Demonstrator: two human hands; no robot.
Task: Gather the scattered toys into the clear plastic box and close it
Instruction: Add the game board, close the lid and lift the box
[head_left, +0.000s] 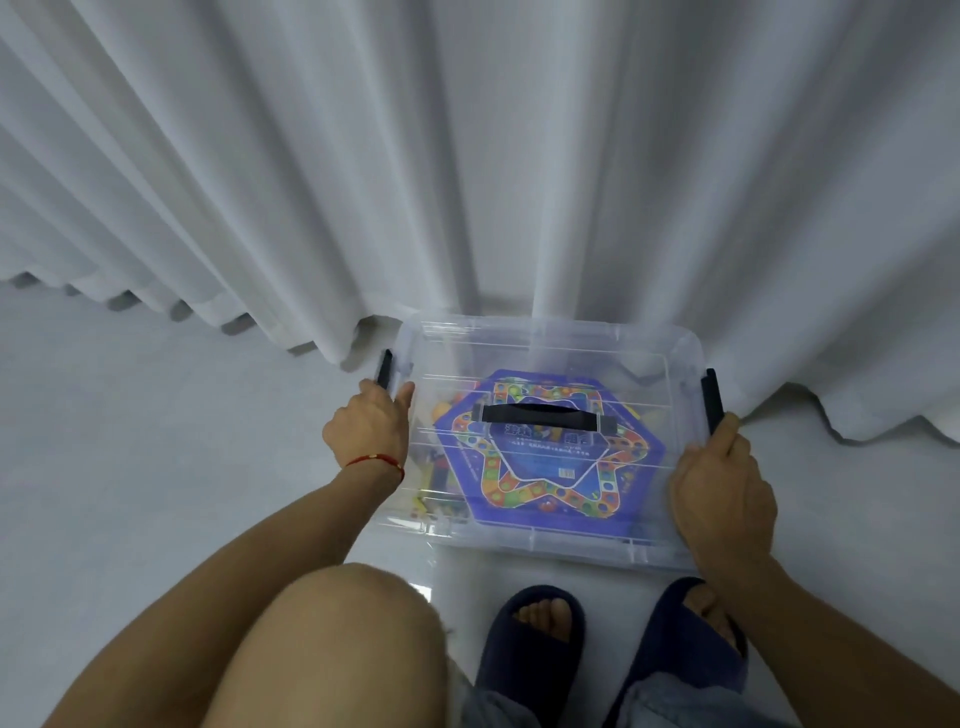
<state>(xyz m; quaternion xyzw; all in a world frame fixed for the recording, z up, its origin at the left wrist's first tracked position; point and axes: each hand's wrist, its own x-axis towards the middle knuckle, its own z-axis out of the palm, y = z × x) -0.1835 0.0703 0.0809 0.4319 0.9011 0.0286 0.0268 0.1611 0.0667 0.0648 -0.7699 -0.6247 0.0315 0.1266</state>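
The clear plastic box (545, 343) stands on the pale floor against the curtain, with its clear lid on top and a black carry handle (545, 417) in the lid's middle. Through the lid I see a blue hexagonal game board (550, 483) and small yellow toys (431, 506) at the left. My left hand (370, 428) grips the box's left edge at the black side latch (385, 368), thumb on the lid. My right hand (719, 486) holds the right edge, with its fingers at the black right latch (711, 397).
A white pleated curtain (467, 182) hangs right behind the box and reaches the floor. My bare knee (332, 644) and two feet in dark slippers (530, 644) are just in front of the box. Pale floor (156, 415) spreads to the left.
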